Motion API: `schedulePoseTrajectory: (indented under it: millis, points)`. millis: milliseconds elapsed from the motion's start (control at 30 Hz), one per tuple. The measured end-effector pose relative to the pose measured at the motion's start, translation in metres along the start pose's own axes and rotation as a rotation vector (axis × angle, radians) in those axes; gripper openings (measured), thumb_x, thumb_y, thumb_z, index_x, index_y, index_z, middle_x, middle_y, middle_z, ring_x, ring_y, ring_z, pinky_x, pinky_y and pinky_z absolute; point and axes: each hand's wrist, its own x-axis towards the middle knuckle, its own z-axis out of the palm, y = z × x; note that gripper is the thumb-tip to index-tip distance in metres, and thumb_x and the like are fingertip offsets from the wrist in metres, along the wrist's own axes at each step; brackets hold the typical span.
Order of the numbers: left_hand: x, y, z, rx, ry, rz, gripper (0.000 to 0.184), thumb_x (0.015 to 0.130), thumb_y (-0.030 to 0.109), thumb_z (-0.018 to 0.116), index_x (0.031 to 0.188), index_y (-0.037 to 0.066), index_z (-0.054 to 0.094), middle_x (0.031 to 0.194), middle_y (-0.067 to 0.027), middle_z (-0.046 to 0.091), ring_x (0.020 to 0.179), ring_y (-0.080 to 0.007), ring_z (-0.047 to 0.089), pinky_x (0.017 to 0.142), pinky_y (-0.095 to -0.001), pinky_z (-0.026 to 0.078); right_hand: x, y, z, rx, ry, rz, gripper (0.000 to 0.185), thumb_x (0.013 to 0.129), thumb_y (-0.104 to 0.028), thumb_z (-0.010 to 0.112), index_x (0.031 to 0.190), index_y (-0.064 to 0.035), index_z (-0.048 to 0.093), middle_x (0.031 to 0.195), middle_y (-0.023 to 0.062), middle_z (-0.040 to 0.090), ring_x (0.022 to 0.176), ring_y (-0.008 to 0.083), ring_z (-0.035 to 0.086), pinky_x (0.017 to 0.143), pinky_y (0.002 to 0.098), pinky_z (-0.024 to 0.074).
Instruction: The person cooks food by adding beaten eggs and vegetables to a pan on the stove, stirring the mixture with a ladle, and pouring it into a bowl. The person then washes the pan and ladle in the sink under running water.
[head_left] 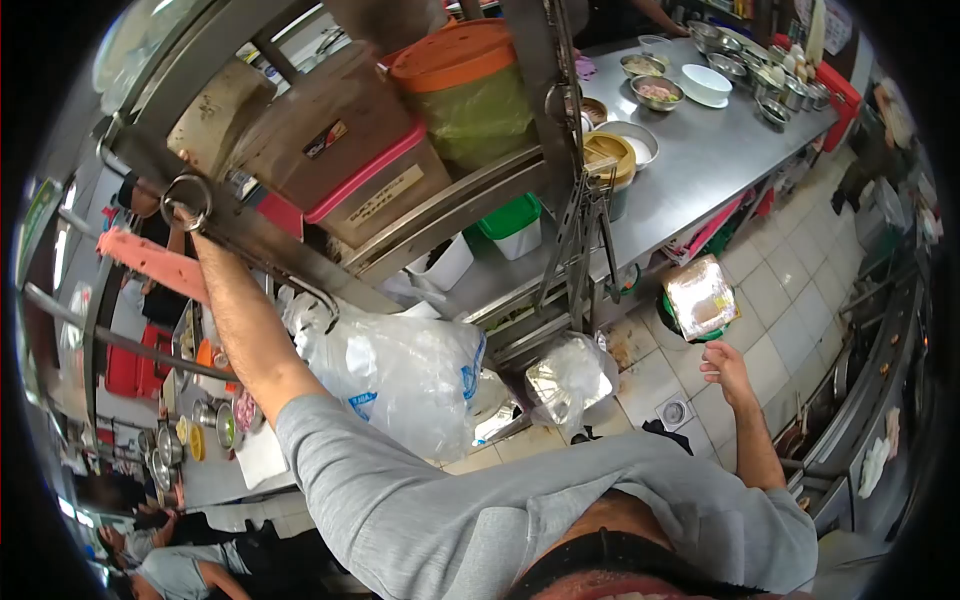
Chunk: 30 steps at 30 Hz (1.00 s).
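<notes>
My left arm is stretched up to the shelf rack at the upper left. My left hand (178, 212) is beside the metal post and its ring (187, 203), which partly cover it, so its fingers and anything in them cannot be made out. Closest to it on the shelf is a brownish plastic box (305, 140), near a pink-lidded box (385, 185). My right hand (729, 374) hangs low on the right, fingers loosely bent and apart, with nothing in it. Just beyond its fingertips in the view is a foil-covered tray (701, 297) over something green near the floor.
An orange-lidded tub (465, 85) shares the shelf. Below lies a large clear plastic bag (400, 370). A steel table (710, 140) holds several bowls. A floor drain (675, 411) sits in the tiles. Other people (190, 570) are at the lower left.
</notes>
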Motion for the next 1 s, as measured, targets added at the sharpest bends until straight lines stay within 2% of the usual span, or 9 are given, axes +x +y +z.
schedulePoseTrajectory:
  millis: [200,400,500,667,700,733,800,867,1000]
  points:
    - [0.018,-0.036,0.008,0.036,0.004,-0.022,0.033,0.081,0.012,0.06,0.111,0.011,0.046,0.097,-0.0044,0.055,0.079,-0.0173,0.056,0.069,-0.0269,0.048,-0.007,0.014,-0.015,0.027,0.154,0.069,0.031,0.08,-0.02,0.06,0.108,-0.006,0.054,0.085,0.0009,0.056,0.069,0.0114,0.056,0.055,0.0254,0.0443]
    - [-0.003,-0.067,0.019,0.195,0.056,0.003,0.032,0.081,0.013,0.059,0.111,0.01,0.047,0.097,-0.0042,0.055,0.078,-0.0172,0.056,0.069,-0.027,0.047,0.01,0.018,-0.009,-0.015,0.039,-0.056,0.03,0.083,-0.023,0.058,0.109,-0.0079,0.055,0.089,0.001,0.057,0.069,0.0103,0.055,0.056,0.026,0.0438]
    - [-0.033,-0.073,0.039,0.309,0.117,0.045,0.032,0.082,0.013,0.059,0.111,0.01,0.047,0.097,-0.0042,0.055,0.078,-0.0172,0.056,0.069,-0.027,0.047,0.01,0.012,-0.005,-0.061,0.042,-0.018,0.033,0.082,-0.024,0.06,0.11,-0.0073,0.054,0.092,0.0022,0.058,0.069,0.0108,0.055,0.056,0.0268,0.0441]
    - [-0.106,-0.08,0.088,0.549,0.188,0.187,0.031,0.082,0.014,0.058,0.111,0.01,0.047,0.096,-0.004,0.055,0.077,-0.0172,0.055,0.069,-0.027,0.046,0.025,0.028,-0.029,-0.128,-0.027,-0.05,0.045,0.076,-0.023,0.068,0.115,-0.0064,0.053,0.09,0.0044,0.06,0.071,0.0124,0.056,0.057,0.0286,0.0464]
    - [-0.126,-0.086,0.108,0.581,0.191,0.207,0.031,0.082,0.014,0.058,0.111,0.01,0.047,0.096,-0.004,0.055,0.077,-0.0172,0.055,0.069,-0.027,0.046,0.032,0.034,-0.04,-0.15,0.004,-0.076,0.057,0.071,-0.023,0.072,0.12,-0.0051,0.049,0.092,0.0071,0.06,0.077,0.0161,0.057,0.065,0.0316,0.0485]
    - [-0.151,-0.089,0.13,0.602,0.186,0.221,0.03,0.082,0.015,0.058,0.111,0.01,0.047,0.096,-0.004,0.055,0.077,-0.0172,0.055,0.069,-0.027,0.046,0.058,0.063,-0.057,-0.344,0.137,-0.366,0.065,0.068,-0.024,0.075,0.123,-0.0038,0.047,0.096,0.0132,0.06,0.086,0.0234,0.058,0.076,0.0354,0.0479]
    - [-0.204,-0.096,0.177,0.635,0.182,0.229,0.03,0.082,0.015,0.057,0.111,0.01,0.047,0.096,-0.0039,0.055,0.077,-0.0172,0.055,0.069,-0.0271,0.046,0.057,0.042,-0.095,-0.446,0.281,-0.384,0.072,0.063,-0.023,0.077,0.125,-0.0045,0.044,0.109,0.0248,0.053,0.107,0.0362,0.05,0.091,0.0396,0.0411]
    - [-0.255,-0.099,0.221,0.648,0.164,0.22,0.03,0.083,0.015,0.057,0.11,0.01,0.047,0.096,-0.0039,0.055,0.077,-0.0171,0.055,0.069,-0.0271,0.046,0.036,0.007,-0.144,-0.499,0.506,-0.414,0.076,0.064,-0.021,0.077,0.129,-0.0109,0.039,0.115,0.0229,0.046,0.113,0.0383,0.042,0.095,0.0412,0.0381]
    - [-0.347,-0.11,0.31,0.631,0.108,0.145,0.029,0.083,0.016,0.056,0.11,0.009,0.048,0.096,-0.0037,0.055,0.077,-0.0171,0.055,0.069,-0.0271,0.046,0.042,-0.009,-0.298,-0.527,1.001,-0.255,0.073,0.066,-0.026,0.076,0.129,-0.0147,0.039,0.12,0.0202,0.04,0.112,0.0374,0.042,0.093,0.0408,0.0395]
